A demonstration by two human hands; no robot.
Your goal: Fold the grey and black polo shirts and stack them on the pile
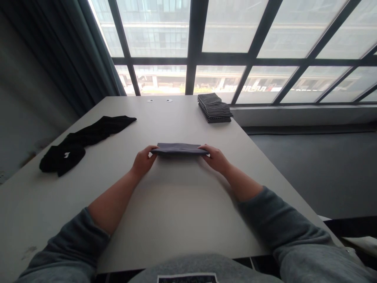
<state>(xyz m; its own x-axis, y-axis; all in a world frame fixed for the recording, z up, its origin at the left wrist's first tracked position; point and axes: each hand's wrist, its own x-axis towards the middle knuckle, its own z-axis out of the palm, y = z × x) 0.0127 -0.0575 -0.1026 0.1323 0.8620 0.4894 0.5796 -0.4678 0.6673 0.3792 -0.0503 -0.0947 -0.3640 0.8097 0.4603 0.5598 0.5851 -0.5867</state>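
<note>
A folded grey garment (179, 149) is held level over the middle of the white table (176, 212), its near edge raised a little. My left hand (145, 159) grips its left end, the thumb on the near side. At the opposite end, my right hand (215, 157) has its fingers closed on the right edge. Which kind of garment it is cannot be made out. Parts of the fingers are hidden behind and under the cloth.
A black garment (88, 135) lies crumpled at the table's left, with a small white tag on it. Folded striped clothes (214, 108) are stacked at the far right edge. Large windows (224, 35) stand behind the table, and a dark curtain (73, 47) hangs at the left.
</note>
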